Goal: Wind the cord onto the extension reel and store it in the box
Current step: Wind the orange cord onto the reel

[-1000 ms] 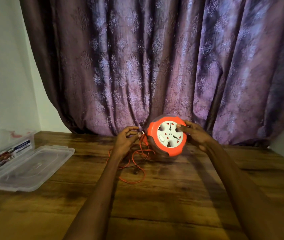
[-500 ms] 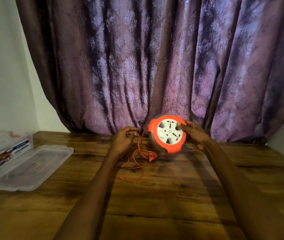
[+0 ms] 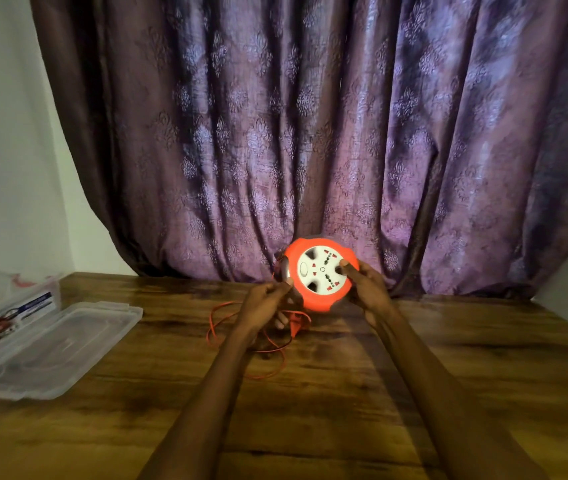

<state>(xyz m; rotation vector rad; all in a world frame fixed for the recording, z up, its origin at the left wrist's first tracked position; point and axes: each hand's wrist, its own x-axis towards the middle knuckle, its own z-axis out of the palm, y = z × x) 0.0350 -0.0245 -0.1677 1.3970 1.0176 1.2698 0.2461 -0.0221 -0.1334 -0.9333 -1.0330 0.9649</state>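
While your right hand (image 3: 367,289) grips the rigid reel (image 3: 320,273) by its rim above the worktop (image 3: 344,393), your left hand (image 3: 263,304) pinches the thin, limp cord (image 3: 227,308); feed it under light tension.

Your wooden bench (image 3: 344,427) carries loose orange cord (image 3: 268,358) looped just below your left fingers (image 3: 280,289), and a clear plastic box (image 3: 9,313) with its open lid (image 3: 54,348) far to their left.
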